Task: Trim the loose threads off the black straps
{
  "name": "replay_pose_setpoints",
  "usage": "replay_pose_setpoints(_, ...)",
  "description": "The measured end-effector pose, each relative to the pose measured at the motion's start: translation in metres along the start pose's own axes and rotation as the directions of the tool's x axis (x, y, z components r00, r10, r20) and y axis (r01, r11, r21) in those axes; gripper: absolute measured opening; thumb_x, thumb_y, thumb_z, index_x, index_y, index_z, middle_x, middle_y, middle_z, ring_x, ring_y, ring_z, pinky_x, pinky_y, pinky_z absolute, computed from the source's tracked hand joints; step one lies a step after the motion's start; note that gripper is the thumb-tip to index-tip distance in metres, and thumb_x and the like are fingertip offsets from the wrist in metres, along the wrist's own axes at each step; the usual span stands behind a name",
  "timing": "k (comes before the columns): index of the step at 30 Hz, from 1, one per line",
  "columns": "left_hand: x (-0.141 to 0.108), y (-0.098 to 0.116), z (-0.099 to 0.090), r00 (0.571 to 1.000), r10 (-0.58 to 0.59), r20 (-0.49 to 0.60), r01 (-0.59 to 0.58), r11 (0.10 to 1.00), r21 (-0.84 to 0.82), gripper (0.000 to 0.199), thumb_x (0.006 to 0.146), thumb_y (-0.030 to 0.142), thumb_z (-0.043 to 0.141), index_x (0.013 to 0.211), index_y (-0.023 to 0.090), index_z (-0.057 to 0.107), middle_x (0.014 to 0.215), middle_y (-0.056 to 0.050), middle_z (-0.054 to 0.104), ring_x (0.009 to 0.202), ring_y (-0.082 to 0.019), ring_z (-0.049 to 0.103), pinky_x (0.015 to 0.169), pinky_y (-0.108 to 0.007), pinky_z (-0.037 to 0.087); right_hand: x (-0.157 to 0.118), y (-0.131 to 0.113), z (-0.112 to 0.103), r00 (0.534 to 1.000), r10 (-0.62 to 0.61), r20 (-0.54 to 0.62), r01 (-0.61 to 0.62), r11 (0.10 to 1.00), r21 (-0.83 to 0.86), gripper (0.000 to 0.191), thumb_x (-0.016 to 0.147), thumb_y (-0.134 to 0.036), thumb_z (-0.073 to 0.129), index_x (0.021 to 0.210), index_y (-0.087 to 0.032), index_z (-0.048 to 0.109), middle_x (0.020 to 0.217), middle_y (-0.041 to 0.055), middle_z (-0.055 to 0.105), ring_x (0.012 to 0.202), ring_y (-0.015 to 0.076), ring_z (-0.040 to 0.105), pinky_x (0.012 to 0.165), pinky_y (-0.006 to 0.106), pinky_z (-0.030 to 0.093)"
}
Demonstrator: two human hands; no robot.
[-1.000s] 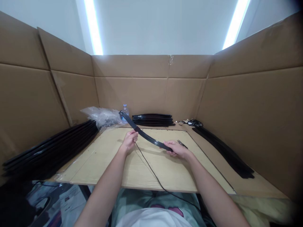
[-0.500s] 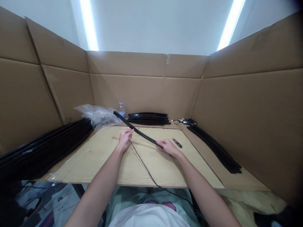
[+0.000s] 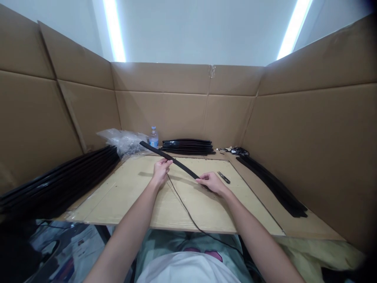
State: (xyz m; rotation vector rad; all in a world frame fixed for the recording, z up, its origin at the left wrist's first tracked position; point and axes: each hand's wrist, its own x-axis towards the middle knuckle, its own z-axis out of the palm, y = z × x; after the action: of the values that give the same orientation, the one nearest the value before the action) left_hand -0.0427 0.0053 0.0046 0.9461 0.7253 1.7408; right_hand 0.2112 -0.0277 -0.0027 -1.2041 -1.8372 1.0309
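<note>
Black strip [image 3: 184,168] turned from glossy to matte side since a second ago, slanting across frame centre, your left hand [image 3: 160,173] gripping its middle, your right hand [image 3: 212,182] pinching near its lower-right end

two glaring white light strips [image 3: 114,31] above, soft shadows on the board [image 3: 129,200], wide-angle stretching, dark blurred right-hand corners

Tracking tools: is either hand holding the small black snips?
No, the snips lie on the yellowish board, while the left hand and right hand hold a long, flat black strip.
</note>
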Motion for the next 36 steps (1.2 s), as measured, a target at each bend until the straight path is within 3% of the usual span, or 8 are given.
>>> replay_pose_setpoints(6,0.000,0.000,0.000,1.000,-0.014,0.005,0.014,0.999,-0.029,0.036,0.051,0.023,0.083,0.068,0.013,0.053,0.051,0.009,0.036,0.037,0.000,0.024,0.037,-0.018,0.011,0.003,0.006,0.005,0.999,-0.025,0.028,0.023,0.998,0.064,0.036,0.065,-0.049,0.070,0.070,-0.016,0.057,0.052,-0.0028,0.054,0.040,0.0098,0.048,0.037,0.021,0.036)
replay_pose_setpoints(19,-0.003,0.001,0.003,0.999,-0.025,0.036,0.029,0.994,-0.104,0.038,0.053,0.021,0.082,0.073,0.015,0.050,0.050,0.011,0.029,0.037,0.000,0.021,0.036,-0.018,0.010,-0.006,-0.004,0.010,0.985,-0.090,0.144,0.068,0.987,0.145,0.040,0.072,-0.050,0.064,0.074,-0.023,0.035,0.053,-0.0030,0.060,0.041,0.0131,0.054,0.036,0.021,0.037)
replay_pose_setpoints(25,-0.003,0.005,0.002,1.000,-0.016,0.007,0.017,0.993,-0.114,0.041,0.052,0.021,0.083,0.070,0.016,0.047,0.049,0.012,0.029,0.036,0.000,0.020,0.037,-0.018,0.010,-0.002,-0.004,0.008,0.989,-0.143,0.028,0.138,0.981,0.138,0.038,0.082,-0.056,0.046,0.069,-0.020,0.039,0.058,-0.0025,0.056,0.044,0.0088,0.046,0.040,0.019,0.034)
replay_pose_setpoints(28,-0.003,0.006,0.002,1.000,-0.018,-0.007,0.017,0.994,-0.104,0.041,0.051,0.022,0.083,0.067,0.016,0.046,0.048,0.012,0.029,0.036,0.000,0.021,0.036,-0.017,0.010,0.000,-0.004,0.007,0.988,-0.156,0.006,0.154,0.981,0.116,0.039,0.081,-0.055,0.048,0.068,-0.019,0.044,0.059,-0.0023,0.054,0.047,0.0085,0.044,0.046,0.020,0.037)
replay_pose_setpoints(32,-0.002,0.006,0.002,1.000,-0.014,-0.018,0.013,0.996,-0.084,0.040,0.048,0.020,0.083,0.069,0.014,0.049,0.051,0.010,0.036,0.036,0.001,0.023,0.036,-0.017,0.010,0.001,-0.004,0.006,0.987,-0.158,-0.001,0.157,0.984,0.079,0.039,0.079,-0.053,0.053,0.086,-0.015,0.057,0.063,-0.0016,0.053,0.052,0.0099,0.045,0.049,0.022,0.039)
replay_pose_setpoints(36,-0.001,0.006,0.002,1.000,-0.005,0.002,0.005,0.997,-0.078,0.041,0.048,0.021,0.082,0.073,0.015,0.050,0.052,0.010,0.036,0.036,0.001,0.023,0.036,-0.017,0.010,0.001,-0.004,0.003,0.986,-0.164,-0.005,0.164,0.986,0.021,0.044,0.077,-0.049,0.058,0.105,-0.015,0.060,0.070,0.0012,0.058,0.059,0.0121,0.050,0.054,0.024,0.041)
